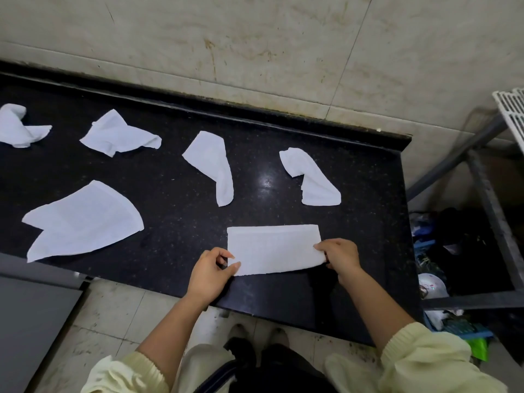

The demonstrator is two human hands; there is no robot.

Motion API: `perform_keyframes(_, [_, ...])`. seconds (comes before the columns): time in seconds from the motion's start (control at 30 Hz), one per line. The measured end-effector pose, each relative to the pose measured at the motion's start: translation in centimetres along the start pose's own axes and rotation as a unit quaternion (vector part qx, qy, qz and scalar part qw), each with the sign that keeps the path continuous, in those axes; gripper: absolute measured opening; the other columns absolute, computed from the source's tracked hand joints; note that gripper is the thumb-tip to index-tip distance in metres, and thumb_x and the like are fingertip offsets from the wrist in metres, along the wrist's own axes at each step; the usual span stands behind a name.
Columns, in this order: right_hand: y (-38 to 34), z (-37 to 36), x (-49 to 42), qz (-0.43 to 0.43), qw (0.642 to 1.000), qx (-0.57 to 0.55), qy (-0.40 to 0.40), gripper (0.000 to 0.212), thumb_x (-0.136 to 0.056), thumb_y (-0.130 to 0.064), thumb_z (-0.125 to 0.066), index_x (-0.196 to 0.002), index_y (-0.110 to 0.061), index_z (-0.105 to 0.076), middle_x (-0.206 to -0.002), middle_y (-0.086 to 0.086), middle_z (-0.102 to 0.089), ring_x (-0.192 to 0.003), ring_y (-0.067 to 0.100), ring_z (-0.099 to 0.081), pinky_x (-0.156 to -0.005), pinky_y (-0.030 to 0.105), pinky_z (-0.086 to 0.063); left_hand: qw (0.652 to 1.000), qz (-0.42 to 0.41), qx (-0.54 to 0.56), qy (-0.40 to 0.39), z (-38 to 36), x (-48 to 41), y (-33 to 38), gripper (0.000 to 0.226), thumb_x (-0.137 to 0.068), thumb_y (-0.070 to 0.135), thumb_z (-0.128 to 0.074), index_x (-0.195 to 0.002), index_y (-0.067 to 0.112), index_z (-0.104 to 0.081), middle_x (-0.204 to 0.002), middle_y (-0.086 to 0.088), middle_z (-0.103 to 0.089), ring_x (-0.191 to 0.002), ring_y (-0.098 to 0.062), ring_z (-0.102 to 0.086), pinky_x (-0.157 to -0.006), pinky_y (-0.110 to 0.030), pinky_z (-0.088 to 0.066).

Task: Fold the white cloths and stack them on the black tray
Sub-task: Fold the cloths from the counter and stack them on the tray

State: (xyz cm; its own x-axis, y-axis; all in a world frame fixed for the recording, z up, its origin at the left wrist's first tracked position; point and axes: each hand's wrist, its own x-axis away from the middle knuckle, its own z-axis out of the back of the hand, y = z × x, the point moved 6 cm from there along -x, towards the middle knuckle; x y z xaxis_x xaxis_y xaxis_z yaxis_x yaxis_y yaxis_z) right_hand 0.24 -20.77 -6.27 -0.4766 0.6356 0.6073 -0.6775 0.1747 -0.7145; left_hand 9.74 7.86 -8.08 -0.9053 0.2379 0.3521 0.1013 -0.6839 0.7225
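Observation:
A white cloth (273, 249) lies folded into a rectangle near the front edge of the black counter (175, 194). My left hand (211, 269) pinches its near left corner and my right hand (340, 255) pinches its near right corner. Several other white cloths lie unfolded and crumpled on the counter: one large at the left (82, 222), one at the far left (15, 126), one behind it (119, 134), one in the middle (212, 165) and one to the right (310, 178). No black tray is in view.
A tiled wall (255, 38) runs behind the counter. A grey metal rack (487, 194) with clutter stands at the right, a white grid (510, 106) above it. A grey panel (28, 321) sits at the lower left. Tiled floor lies below.

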Motion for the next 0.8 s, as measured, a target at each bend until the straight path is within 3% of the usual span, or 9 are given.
perform_keyframes(0.07, [-0.8,-0.5,0.4,0.02,1.0,-0.004,-0.02,0.008,-0.081,-0.008,-0.068,-0.089,-0.006,-0.065,-0.087,0.008,-0.065,-0.073,0.018,-0.056,-0.058,0.027,-0.044,0.999,0.016,0.028,-0.012,0.2,-0.3,-0.1,0.017,-0.083,0.029,-0.073,-0.096,0.023,-0.064,-0.082,0.001,-0.057,-0.071,-0.01,-0.054,-0.065,-0.018,-0.044])
perform_keyframes(0.17, [-2.1,-1.9,1.1,0.048,0.997,-0.006,-0.051,0.01,-0.081,-0.008,-0.067,-0.091,-0.006,-0.064,-0.082,0.006,-0.063,-0.069,0.015,-0.055,-0.057,0.026,-0.042,0.986,0.07,0.154,0.001,1.0,-1.1,0.1,0.012,-0.085,0.018,-0.071,-0.097,0.017,-0.069,-0.075,-0.003,-0.06,-0.071,-0.016,-0.058,-0.07,-0.028,-0.052])
perform_keyframes(0.3, [-3.7,-4.3,2.1,0.086,0.993,0.017,-0.077,0.005,-0.081,-0.007,-0.066,-0.082,-0.009,-0.062,-0.079,0.005,-0.063,-0.067,0.014,-0.055,-0.057,0.026,-0.041,0.945,0.126,0.3,-0.027,1.1,-2.1,1.4,0.009,-0.09,0.008,-0.063,-0.096,0.007,-0.07,-0.084,-0.005,-0.069,-0.071,-0.012,-0.063,-0.065,-0.019,-0.054])
perform_keyframes(0.47, [-4.4,-8.4,3.6,0.116,0.983,0.074,-0.121,0.011,-0.079,-0.009,-0.069,-0.08,-0.016,-0.061,-0.091,0.004,-0.065,-0.08,0.015,-0.059,-0.069,0.027,-0.046,0.93,0.159,0.325,-0.064,0.3,-2.3,0.6,0.014,-0.091,0.008,-0.061,-0.099,0.004,-0.071,-0.098,-0.011,-0.073,-0.087,-0.017,-0.068,-0.076,-0.024,-0.056])
perform_keyframes(0.6, [-4.4,-12.3,4.5,0.13,0.973,0.114,-0.15,0.016,-0.078,-0.009,-0.069,-0.077,-0.019,-0.057,-0.081,-0.001,-0.06,-0.078,0.017,-0.058,-0.074,0.032,-0.049,0.923,0.161,0.347,-0.054,0.4,-2.4,0.2,0.014,-0.092,0.007,-0.058,-0.099,0.003,-0.07,-0.094,-0.012,-0.071,-0.084,-0.018,-0.067,-0.079,-0.026,-0.057])
perform_keyframes(0.8, [-3.8,-16.2,5.4,0.156,0.95,0.209,-0.169,0.012,-0.085,-0.011,-0.062,-0.09,-0.015,-0.052,-0.083,-0.006,-0.054,-0.087,0.015,-0.055,-0.076,0.025,-0.043,0.912,0.176,0.368,-0.035,0.7,-2.2,-0.6,0.016,-0.093,0.006,-0.055,-0.096,0.003,-0.07,-0.088,-0.012,-0.071,-0.08,-0.018,-0.067,-0.079,-0.029,-0.058])
